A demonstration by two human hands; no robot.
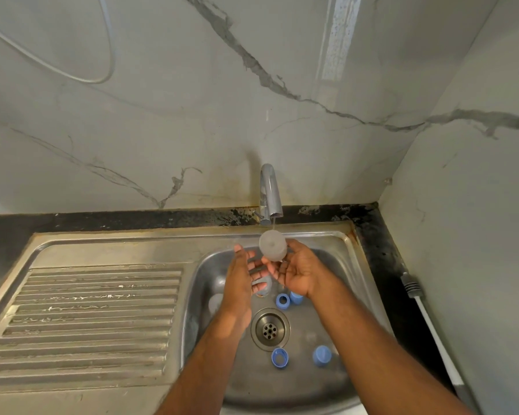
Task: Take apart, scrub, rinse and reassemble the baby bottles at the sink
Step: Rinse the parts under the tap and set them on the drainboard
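Right hand (297, 272) palm up, fingers curled round a clear cap (272, 245), holding it just under the tap (271, 195); thin stream (273, 224) falling onto the cap's top. Left hand (240, 283) beside it, fingers straight and relaxed, holding nothing, fingertips near the cap. Both hands above the sink (336, 244) basin.

Below the hands, in the basin: two blue rings (283, 301) side by side near the right wrist, the second (296, 297) partly hidden. Clear part (264, 287) behind the left fingers, kind unclear. Pale clear item (215, 304) left of the left wrist, too blurred to name. Drain (270, 328) between the forearms. Nearer the front, a blue ring (279, 357) and a blue cap (322, 355), apart from each other.

Ribbed drainboard (96, 313) to the left. Dark worktop (132, 218) edge behind the sink, marbled wall (192, 115) above. White cable (432, 324) at the right.
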